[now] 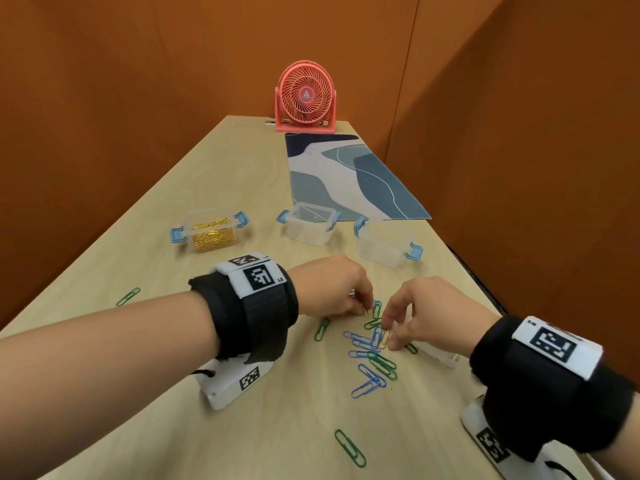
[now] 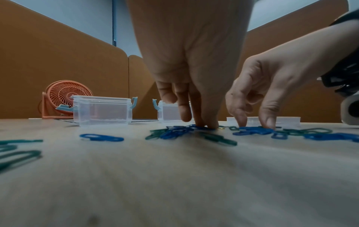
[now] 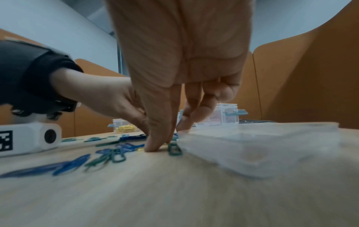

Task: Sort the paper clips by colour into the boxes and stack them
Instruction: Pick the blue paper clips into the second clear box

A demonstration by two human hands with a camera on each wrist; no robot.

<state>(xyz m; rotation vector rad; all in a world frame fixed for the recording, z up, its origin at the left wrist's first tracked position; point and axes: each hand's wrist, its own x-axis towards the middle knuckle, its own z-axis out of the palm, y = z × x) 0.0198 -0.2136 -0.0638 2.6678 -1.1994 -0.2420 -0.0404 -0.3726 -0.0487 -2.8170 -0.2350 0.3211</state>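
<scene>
While the left hand pinches one gold clip at frame centre, the right hand pinches another gold clip amid the blue and green clips, below three boxes.

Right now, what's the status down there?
Left hand pinching gold clip. Right hand pinching another gold clip. Blue and green clips unsorted. Nothing blocking.
</scene>
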